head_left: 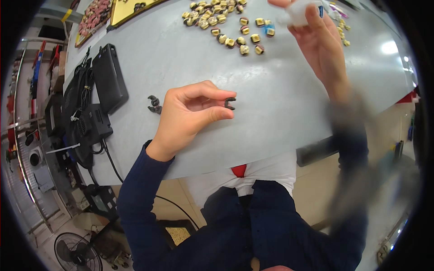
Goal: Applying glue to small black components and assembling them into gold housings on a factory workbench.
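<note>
Between thumb and index finger, my left hand (187, 108) pinches a small black U-shaped piece (233, 99), its open side facing right, a little above the grey table (266, 131). Two similar dark curved pieces (154, 104) lie on the table just left of that hand. Up at the far right, my right hand (323, 49) is closed around a small white bottle (297, 13) with a dark blue mark; the picture's edge cuts off part of it. Left of the bottle are scattered small cream-and-dark blocks (244, 49), one with blue material (269, 28) on it.
A black box-shaped device (110, 79) with cables (83, 99) takes up the table's left side. At the far left stand a yellow-bottomed tray (129, 16) and a tray of pink pieces (96, 18). More small pale pieces (346, 34) lie beyond my right hand.
</note>
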A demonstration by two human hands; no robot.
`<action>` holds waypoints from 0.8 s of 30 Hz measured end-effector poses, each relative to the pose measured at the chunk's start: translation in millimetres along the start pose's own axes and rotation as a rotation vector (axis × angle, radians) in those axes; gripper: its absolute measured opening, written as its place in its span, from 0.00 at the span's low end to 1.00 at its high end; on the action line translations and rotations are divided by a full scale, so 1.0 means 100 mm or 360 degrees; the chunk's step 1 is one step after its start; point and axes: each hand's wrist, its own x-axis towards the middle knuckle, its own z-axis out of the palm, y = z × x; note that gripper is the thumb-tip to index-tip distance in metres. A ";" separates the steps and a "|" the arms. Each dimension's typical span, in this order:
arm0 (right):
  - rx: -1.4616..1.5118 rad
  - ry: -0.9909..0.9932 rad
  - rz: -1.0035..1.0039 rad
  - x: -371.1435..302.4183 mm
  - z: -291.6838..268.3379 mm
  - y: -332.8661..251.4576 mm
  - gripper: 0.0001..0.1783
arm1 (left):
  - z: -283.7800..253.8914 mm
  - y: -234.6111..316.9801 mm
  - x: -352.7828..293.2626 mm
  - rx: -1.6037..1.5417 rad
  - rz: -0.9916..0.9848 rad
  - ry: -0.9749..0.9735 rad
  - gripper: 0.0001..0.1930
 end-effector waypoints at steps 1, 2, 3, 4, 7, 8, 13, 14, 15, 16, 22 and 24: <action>-0.0213 0.0069 -0.0180 0.06 -0.08 -0.02 0.22 | 0.01 0.01 0.00 -0.0004 0.0030 -0.0026 0.11; -0.0426 0.0138 -0.0361 0.09 -0.13 -0.05 0.23 | 0.02 0.03 0.00 -0.0007 -0.0001 0.0011 0.11; -0.0802 0.0351 -0.0277 0.10 -0.15 -0.07 0.25 | 0.01 0.02 -0.01 -0.0009 -0.0036 0.0054 0.11; -0.0837 0.0371 -0.0316 0.15 -0.30 -0.06 0.25 | 0.03 0.02 0.00 -0.0013 0.0002 0.0014 0.11; -0.1766 0.0284 -0.1102 0.27 -0.78 0.11 0.19 | 0.06 0.03 0.00 0.0020 -0.0038 0.0111 0.10; -0.1581 0.0336 -0.0932 0.29 -0.77 0.15 0.19 | 0.05 0.03 -0.01 0.0023 -0.0003 0.0071 0.10; -0.1627 0.0487 -0.0567 0.27 -0.81 0.15 0.20 | -0.02 -0.04 -0.05 -0.0006 -0.0055 0.0096 0.10; -0.1652 0.0489 -0.0586 0.27 -0.82 0.14 0.20 | -0.02 -0.04 -0.04 -0.0001 -0.0065 0.0132 0.10; -0.1603 0.0445 -0.0576 0.26 -0.79 0.13 0.20 | 0.02 0.01 -0.03 -0.0014 -0.0059 0.0228 0.08; -0.1554 0.0398 -0.0562 0.24 -0.78 0.10 0.20 | 0.03 0.01 -0.03 -0.0034 -0.0045 0.0226 0.08; -0.2264 0.1325 -0.0963 0.07 -1.33 -0.25 0.18 | 0.02 -0.01 0.03 -0.0065 0.0031 0.0185 0.09; -0.3048 0.1465 -0.0805 0.06 -1.50 -0.15 0.16 | -0.03 -0.02 0.00 0.0018 0.0020 0.0267 0.09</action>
